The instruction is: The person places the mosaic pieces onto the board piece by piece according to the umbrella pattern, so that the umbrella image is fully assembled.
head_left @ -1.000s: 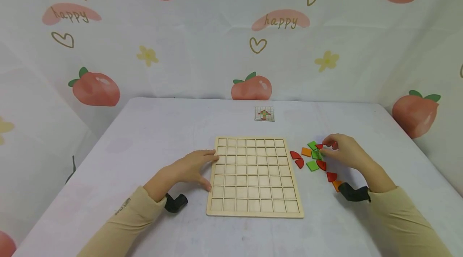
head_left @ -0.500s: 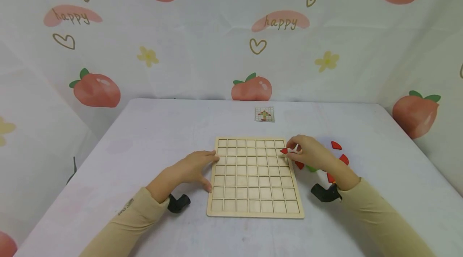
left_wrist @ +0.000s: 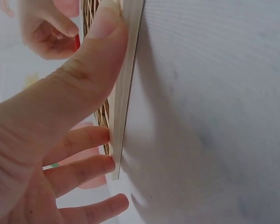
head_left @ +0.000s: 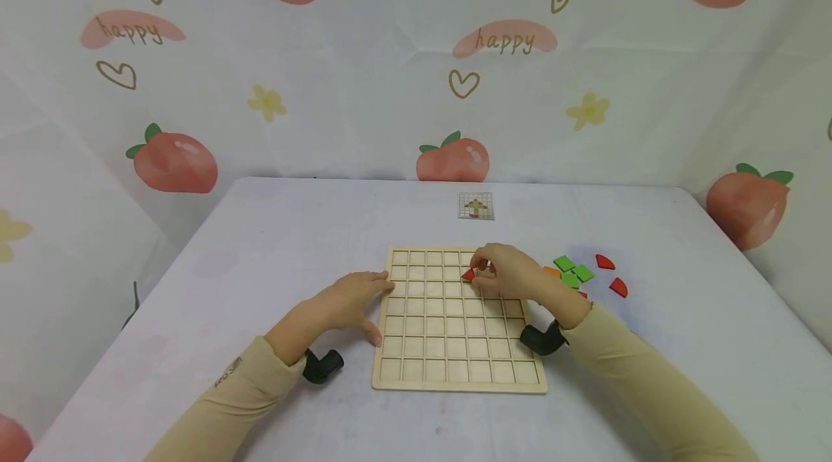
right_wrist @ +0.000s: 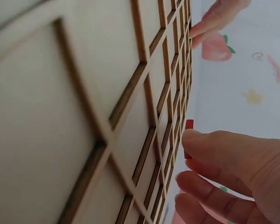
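A pale wooden grid board (head_left: pixel 435 327) lies flat on the table, its square cells bare where I can see them. My left hand (head_left: pixel 341 303) rests at the board's left edge; in the left wrist view, the thumb (left_wrist: pixel 95 51) and some fingertips touch the rim. Over the upper right part of the board, my right hand (head_left: pixel 513 274) pinches a small red piece (head_left: pixel 469 275) between thumb and fingers. The right wrist view shows this thin red piece (right_wrist: pixel 189 124) edge-on, close above the grid. My right hand hides some cells.
Right of the board lie several green square tiles (head_left: pixel 570 279), an orange tile (head_left: pixel 552 271) and red quarter-round pieces (head_left: pixel 604 261), partly covered by the right arm. A small pattern card (head_left: pixel 477 206) lies behind the board. A printed cloth (head_left: pixel 364 86) hangs behind the table.
My right hand has picked up a red piece from the loose pieces and carried it left over the board. The left hand has stayed at the board's edge.
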Available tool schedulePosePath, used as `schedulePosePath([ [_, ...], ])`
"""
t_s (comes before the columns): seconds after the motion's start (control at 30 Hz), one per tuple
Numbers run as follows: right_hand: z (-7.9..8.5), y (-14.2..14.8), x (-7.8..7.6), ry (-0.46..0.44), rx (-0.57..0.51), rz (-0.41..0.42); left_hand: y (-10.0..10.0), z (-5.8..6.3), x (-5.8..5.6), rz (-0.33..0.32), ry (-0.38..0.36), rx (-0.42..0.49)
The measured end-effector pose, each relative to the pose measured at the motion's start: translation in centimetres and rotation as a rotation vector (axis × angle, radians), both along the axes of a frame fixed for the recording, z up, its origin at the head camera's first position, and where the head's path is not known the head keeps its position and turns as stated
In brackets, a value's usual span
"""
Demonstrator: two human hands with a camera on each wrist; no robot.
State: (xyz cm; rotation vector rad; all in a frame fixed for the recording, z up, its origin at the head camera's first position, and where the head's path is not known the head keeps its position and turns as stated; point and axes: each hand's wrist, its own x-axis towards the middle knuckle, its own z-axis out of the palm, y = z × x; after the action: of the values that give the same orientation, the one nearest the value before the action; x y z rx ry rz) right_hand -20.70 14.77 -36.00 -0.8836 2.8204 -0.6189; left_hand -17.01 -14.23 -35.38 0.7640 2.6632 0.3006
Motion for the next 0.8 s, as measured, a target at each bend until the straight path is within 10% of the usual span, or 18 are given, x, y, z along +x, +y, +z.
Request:
schedulePosePath([
  [0.8,-0.1,-2.5,-1.0,-0.018,-0.008,0.063,0.0,0.1,0.1,-0.002,0.001,0.003],
])
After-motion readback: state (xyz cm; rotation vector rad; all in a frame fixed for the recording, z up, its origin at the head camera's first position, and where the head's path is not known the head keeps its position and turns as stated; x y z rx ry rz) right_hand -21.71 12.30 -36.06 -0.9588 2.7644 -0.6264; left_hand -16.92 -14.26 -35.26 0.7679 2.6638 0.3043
